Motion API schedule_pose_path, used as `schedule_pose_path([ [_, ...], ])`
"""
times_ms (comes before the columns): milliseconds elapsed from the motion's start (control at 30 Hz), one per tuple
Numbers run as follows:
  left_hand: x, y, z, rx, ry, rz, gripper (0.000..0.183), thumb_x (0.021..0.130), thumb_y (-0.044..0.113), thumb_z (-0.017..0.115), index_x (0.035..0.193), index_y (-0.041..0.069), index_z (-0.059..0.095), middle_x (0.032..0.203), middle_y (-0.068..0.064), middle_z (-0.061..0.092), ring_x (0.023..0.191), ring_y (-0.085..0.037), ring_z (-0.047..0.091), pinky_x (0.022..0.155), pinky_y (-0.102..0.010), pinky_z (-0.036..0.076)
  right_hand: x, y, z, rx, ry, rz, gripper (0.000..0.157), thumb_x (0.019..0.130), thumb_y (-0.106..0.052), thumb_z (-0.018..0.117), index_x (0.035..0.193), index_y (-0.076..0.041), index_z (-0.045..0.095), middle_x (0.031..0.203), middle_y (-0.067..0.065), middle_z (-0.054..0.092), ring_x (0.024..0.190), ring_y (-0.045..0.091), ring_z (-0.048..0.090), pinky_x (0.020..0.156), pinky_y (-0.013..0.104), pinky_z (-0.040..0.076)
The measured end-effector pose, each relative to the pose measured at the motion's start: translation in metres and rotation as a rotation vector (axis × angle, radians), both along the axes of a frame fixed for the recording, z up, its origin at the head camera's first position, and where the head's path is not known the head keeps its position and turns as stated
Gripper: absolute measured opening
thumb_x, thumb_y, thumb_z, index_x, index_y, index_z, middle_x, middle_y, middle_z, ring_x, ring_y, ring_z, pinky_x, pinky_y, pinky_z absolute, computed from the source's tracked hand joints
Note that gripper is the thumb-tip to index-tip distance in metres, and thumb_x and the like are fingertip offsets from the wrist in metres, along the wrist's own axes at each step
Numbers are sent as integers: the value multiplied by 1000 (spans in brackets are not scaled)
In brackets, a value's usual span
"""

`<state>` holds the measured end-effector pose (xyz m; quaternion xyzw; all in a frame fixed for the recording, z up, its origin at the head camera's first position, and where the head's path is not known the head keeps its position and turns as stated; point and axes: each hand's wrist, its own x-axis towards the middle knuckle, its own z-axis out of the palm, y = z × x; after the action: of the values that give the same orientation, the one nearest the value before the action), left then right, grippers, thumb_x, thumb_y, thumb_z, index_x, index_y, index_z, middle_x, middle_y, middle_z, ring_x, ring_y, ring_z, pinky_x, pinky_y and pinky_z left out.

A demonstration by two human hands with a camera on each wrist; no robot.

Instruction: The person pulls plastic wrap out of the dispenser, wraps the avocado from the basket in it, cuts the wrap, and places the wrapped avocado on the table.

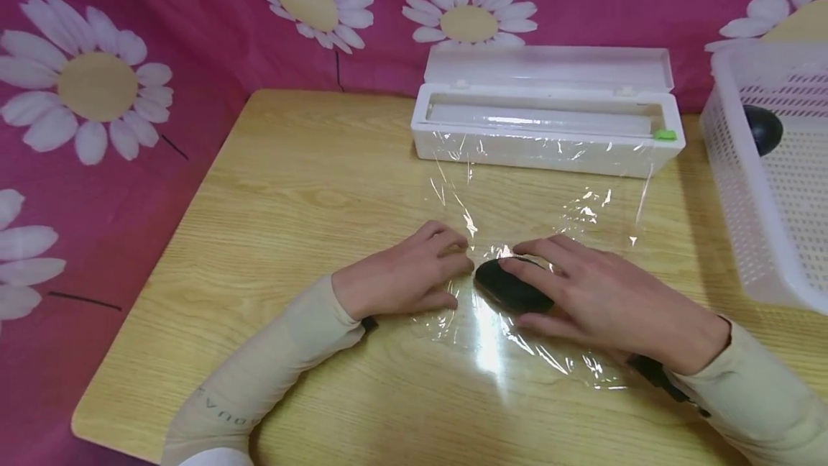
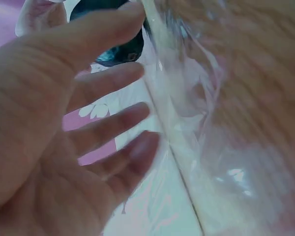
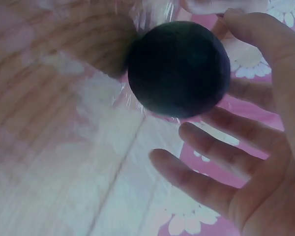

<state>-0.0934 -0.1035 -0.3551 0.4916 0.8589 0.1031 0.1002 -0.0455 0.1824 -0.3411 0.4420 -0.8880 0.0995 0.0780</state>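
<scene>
Here | dark oval object (image 1: pixel 507 290) between hands (image 1: pixel 410 272) (image 1: pixel 601 293) | right fingers (image 1: pixel 540 277) round it | film (image 1: pixel 585 211) beneath

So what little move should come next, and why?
Probably the left hand should lift the near edge of the film over the oval: the dark oval sits on the spread film with its top looking bare, the right hand is at it, and the left hand's fingers look loose.

Bright, fairly sharp head view — white glare on the worktop (image 1: pixel 310 185) just below the dark oval (image 1: pixel 511 290), glints on film (image 1: pixel 585 211) around it; wrist views dimmer, hazy, blurred.
</scene>
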Motion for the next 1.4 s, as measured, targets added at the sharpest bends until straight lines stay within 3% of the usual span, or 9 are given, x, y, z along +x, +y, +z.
schedule_pose_path([
  [133,1,-1,3,91,16,34,33,98,34,71,125,15,69,138,-6,59,131,-23,47,113,-34,45,4,10,4,-61,53,-13,57,101,-58,56,132,-12,65,128,9,66,111,25,66,83,46,62],
  [267,5,-6,7,72,-12,-4,27,97,37,72,113,15,71,112,0,66,106,-16,55,96,-28,50,9,20,6,-135,118,23,52,107,-56,37,98,-16,69,95,-4,65,84,9,60,68,30,57],
  [367,11,-9,7,-1,-136,-31,30,90,42,79,102,17,67,95,4,61,87,-11,53,82,-24,48,17,26,2,-153,73,86,39,103,-56,53,90,-22,68,85,-14,57,75,-2,51,63,20,49],
  [500,20,-13,3,-87,-277,-31,40,79,44,88,90,17,60,85,7,51,81,-9,47,73,-19,41,30,33,-11,-67,-63,135,39,87,-56,77,103,-21,74,92,-14,64,78,-2,57,67,20,54],
  [700,26,-21,-5,-72,-271,-78,34,79,38,88,89,18,63,87,7,54,85,-9,50,79,-19,44,46,44,-30,75,-280,77,37,74,-51,86,94,-26,68,88,-19,58,77,-5,52,64,20,50],
  [800,26,-24,-5,-48,-260,-94,18,89,32,81,90,21,67,90,8,58,87,-8,52,82,-19,47,48,51,-35,28,-232,109,35,69,-38,89,84,-29,58,82,-22,49,74,-6,44,61,17,42],
  [1000,25,-26,0,-2,-208,-129,14,95,12,67,83,19,65,84,7,56,83,-8,50,79,-18,46,47,59,-36,-38,-158,159,32,72,-12,86,87,-28,64,90,-18,61,83,1,60,69,18,52],
  [1200,27,-23,2,-10,-196,-104,16,91,6,63,82,19,60,79,9,53,78,-6,49,74,-16,44,48,63,-36,-35,-153,117,34,72,-9,84,94,-26,65,90,-18,61,80,-2,58,67,17,50],
  [1400,27,-21,6,-1,-221,-56,16,93,2,59,86,16,60,76,9,56,73,-3,50,68,-14,44,52,67,-36,-38,-129,42,10,95,-23,73,102,-25,68,89,-19,60,75,-6,56,63,17,50],
])
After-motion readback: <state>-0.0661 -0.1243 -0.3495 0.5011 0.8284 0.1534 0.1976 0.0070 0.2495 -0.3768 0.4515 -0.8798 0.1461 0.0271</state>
